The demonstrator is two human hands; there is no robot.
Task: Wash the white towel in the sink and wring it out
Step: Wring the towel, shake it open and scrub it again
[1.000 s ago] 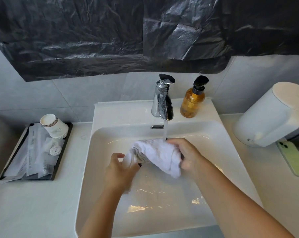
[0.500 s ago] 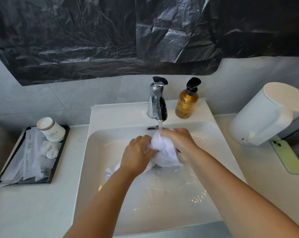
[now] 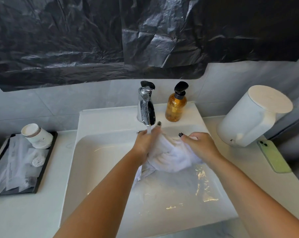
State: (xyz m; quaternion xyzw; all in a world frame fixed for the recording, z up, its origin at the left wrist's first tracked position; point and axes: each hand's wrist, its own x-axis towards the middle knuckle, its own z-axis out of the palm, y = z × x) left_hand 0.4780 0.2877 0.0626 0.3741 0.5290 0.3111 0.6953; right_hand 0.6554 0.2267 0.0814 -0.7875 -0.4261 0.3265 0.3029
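Observation:
The white towel (image 3: 169, 157) is bunched up and wet over the white sink (image 3: 100, 169), just below the chrome tap (image 3: 145, 107). Water runs from the spout onto my left hand (image 3: 146, 143), which grips the towel's left end. My right hand (image 3: 199, 146) grips the towel's right end, fingers curled over the cloth. A loose tail of towel hangs down under my left wrist. Water covers the basin floor.
An amber soap bottle (image 3: 176, 105) stands right of the tap. A white dispenser (image 3: 253, 115) and a green phone (image 3: 274, 156) sit on the counter at right. At left, a black tray (image 3: 42, 169) holds paper cups (image 3: 37, 136) and wrapped packets.
My hands have drawn apart along the towel and risen closer to the tap. My left hand now sits under the running water; the towel is stretched between both hands.

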